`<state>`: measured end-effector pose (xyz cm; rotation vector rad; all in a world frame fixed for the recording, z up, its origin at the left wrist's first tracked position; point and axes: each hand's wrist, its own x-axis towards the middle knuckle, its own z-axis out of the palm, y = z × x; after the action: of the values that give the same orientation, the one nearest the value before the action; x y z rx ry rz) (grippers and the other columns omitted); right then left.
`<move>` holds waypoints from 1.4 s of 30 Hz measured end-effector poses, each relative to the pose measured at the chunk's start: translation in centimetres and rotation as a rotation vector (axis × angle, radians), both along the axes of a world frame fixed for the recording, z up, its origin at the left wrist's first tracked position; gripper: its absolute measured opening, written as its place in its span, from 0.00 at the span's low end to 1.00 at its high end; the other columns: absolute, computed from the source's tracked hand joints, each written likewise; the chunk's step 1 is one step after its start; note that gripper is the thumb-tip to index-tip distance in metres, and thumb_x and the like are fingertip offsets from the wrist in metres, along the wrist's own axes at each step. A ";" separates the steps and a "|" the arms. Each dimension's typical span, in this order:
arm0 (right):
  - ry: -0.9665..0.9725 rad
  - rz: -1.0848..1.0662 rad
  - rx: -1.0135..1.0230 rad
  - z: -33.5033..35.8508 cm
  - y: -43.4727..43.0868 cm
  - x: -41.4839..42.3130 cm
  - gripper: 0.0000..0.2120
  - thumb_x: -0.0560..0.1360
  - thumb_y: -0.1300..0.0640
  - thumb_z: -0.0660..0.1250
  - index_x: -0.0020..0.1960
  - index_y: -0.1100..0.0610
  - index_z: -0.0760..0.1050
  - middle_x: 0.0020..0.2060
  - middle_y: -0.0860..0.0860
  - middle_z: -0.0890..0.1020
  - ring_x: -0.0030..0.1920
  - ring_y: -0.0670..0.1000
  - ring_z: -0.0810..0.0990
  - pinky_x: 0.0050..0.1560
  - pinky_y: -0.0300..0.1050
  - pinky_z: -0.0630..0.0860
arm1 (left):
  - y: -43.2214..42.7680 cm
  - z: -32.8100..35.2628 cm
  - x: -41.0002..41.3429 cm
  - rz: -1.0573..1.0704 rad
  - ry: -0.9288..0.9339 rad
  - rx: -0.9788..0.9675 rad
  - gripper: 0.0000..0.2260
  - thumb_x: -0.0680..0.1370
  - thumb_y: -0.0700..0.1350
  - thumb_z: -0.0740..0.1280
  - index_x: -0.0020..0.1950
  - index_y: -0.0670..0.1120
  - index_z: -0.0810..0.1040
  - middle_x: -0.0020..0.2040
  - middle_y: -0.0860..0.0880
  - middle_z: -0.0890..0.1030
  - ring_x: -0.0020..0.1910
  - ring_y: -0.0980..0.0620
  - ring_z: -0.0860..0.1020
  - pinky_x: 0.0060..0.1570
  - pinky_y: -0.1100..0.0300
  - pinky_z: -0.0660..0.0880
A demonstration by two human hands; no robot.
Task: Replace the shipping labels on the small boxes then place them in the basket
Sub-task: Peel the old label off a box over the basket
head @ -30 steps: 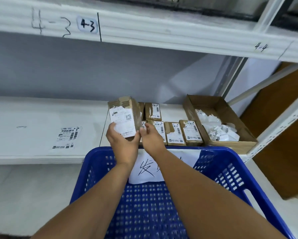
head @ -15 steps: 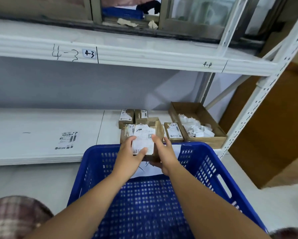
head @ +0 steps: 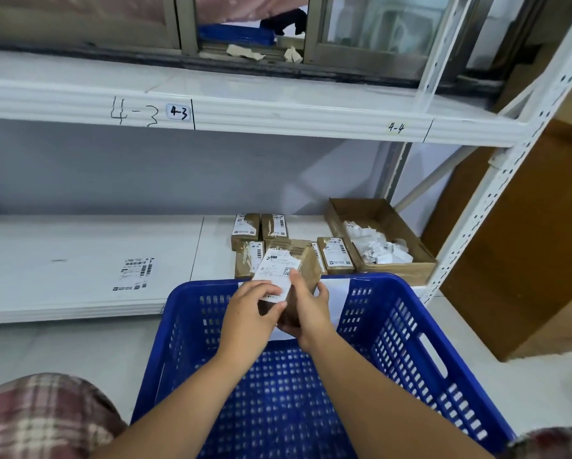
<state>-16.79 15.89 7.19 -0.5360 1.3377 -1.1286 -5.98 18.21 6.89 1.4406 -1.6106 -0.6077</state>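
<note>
A small brown cardboard box [head: 306, 265] with a white shipping label [head: 276, 268] on its face is held over the far rim of the blue plastic basket [head: 410, 332]. My right hand [head: 308, 308] grips the box from below and the right side. My left hand [head: 250, 308] pinches the label's lower edge, thumb under it and fingers over it. Several more small labelled boxes [head: 336, 255] stand on the white shelf [head: 79, 246] just behind the basket.
An open cardboard tray [head: 390, 270] with crumpled white label scraps sits on the shelf at the right. A loose label sheet [head: 135, 273] lies on the shelf at the left. A white sheet with handwriting [head: 339, 293] hangs inside the basket's far wall. A white upright post [head: 496, 180] stands at the right.
Both hands have brought the box down and toward me, from in front of the shelf boxes to above the basket's far rim. My left fingers now curl over the label's lower edge.
</note>
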 end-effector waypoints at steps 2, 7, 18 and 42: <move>-0.010 -0.035 -0.005 -0.3 -0.2 0.1 0.39 0.72 0.41 0.71 0.76 0.43 0.54 0.64 0.52 0.74 0.51 0.55 0.81 0.39 0.49 0.82 | -0.2 0.1 -0.2 -0.001 0.043 0.019 0.06 0.74 0.41 0.71 0.48 0.51 0.81 0.49 0.62 0.74 0.49 0.65 0.73 0.49 0.79 0.66; -0.033 -0.096 0.003 -1.3 -0.8 0.1 0.39 0.71 0.40 0.72 0.75 0.44 0.56 0.64 0.52 0.73 0.53 0.55 0.79 0.49 0.57 0.82 | -0.8 0.4 -0.5 0.011 0.174 0.099 0.07 0.72 0.38 0.72 0.40 0.50 0.80 0.47 0.60 0.76 0.47 0.66 0.73 0.45 0.80 0.65; 0.104 -0.050 -0.034 -1.9 -0.9 -0.6 0.39 0.71 0.40 0.71 0.75 0.42 0.55 0.66 0.51 0.71 0.55 0.57 0.79 0.43 0.50 0.81 | -1.6 0.5 -0.3 -0.038 0.119 0.259 0.06 0.73 0.39 0.72 0.37 0.47 0.82 0.53 0.53 0.74 0.52 0.57 0.74 0.47 0.71 0.65; -0.021 0.272 -0.172 -1.7 0.7 -1.3 0.32 0.71 0.47 0.74 0.65 0.33 0.58 0.65 0.54 0.75 0.58 0.53 0.80 0.52 0.51 0.82 | -0.8 2.2 0.1 0.007 -0.157 -0.030 0.04 0.80 0.41 0.61 0.45 0.46 0.72 0.45 0.51 0.79 0.43 0.52 0.76 0.41 0.58 0.73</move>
<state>-18.07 16.55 5.49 -0.8049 1.1161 -1.0253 -5.85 17.42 9.05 1.5023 -1.7272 -0.4741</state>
